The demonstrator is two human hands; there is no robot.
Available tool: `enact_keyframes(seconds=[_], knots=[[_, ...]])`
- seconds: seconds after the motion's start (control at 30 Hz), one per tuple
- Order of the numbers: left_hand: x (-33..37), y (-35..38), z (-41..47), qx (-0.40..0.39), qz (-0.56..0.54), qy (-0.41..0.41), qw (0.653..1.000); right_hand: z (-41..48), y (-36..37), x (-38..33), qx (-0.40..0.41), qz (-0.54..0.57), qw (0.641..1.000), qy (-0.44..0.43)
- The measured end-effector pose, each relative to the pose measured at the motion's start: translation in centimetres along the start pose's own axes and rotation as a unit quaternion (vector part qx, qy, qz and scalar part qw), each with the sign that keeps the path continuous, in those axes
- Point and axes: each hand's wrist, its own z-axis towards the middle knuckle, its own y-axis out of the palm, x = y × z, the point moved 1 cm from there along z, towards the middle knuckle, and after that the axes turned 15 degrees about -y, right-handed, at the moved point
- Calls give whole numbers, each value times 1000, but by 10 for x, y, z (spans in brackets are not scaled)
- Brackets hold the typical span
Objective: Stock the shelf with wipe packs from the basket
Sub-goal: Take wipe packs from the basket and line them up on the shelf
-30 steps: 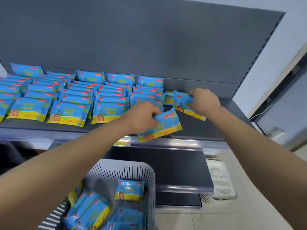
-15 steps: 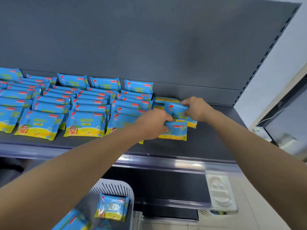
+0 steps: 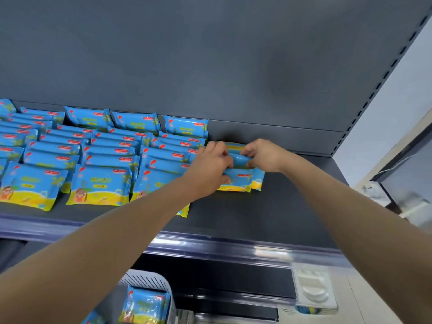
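Note:
Blue and yellow wipe packs [image 3: 99,181] lie in overlapping rows across the dark shelf [image 3: 280,218]. At the right end of the rows a new short row of packs [image 3: 243,181] is forming. My left hand [image 3: 208,169] grips the front pack of that row. My right hand [image 3: 264,155] pinches the pack just behind it. A further pack lies behind, near the back panel. The white basket [image 3: 149,278] sits low at the bottom, with a wipe pack [image 3: 145,305] inside.
The shelf surface to the right of the new row is bare up to the perforated upright [image 3: 364,106]. A price rail [image 3: 210,246] runs along the shelf front. A lower shelf and a white plastic piece [image 3: 313,293] show below.
Both hands carried their packs down onto the shelf and drew close together at the new row. The view tilted up, so the basket dropped lower in frame.

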Motion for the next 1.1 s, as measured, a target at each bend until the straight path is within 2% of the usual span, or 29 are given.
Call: enact_keyframes(seconds=[0.17,0.3,0.4,0.5,0.67,0.8,0.97,1.1], knots=[[-4,6,13,-41,22,-8,999,8,-5,11,-1,93,996,0],[-4,4,16,-51,16,0,999,15,-6,31,64,227,972,22],[-7,3,12,-72,-28,8,997,19,-1,51,69,182,981,2],[-8,0,9,-91,-63,8,994,29,-1,62,32,142,989,-32],[-12,-1,9,-90,2,48,995,44,6,69,-27,58,997,-40],[-16,3,9,-83,-11,47,995,50,26,67,-43,-15,996,-79],[-18,7,12,-70,-18,46,996,61,35,70,-89,-94,989,-78],[-17,7,13,-66,-11,45,997,65,29,65,-79,-156,980,-92]])
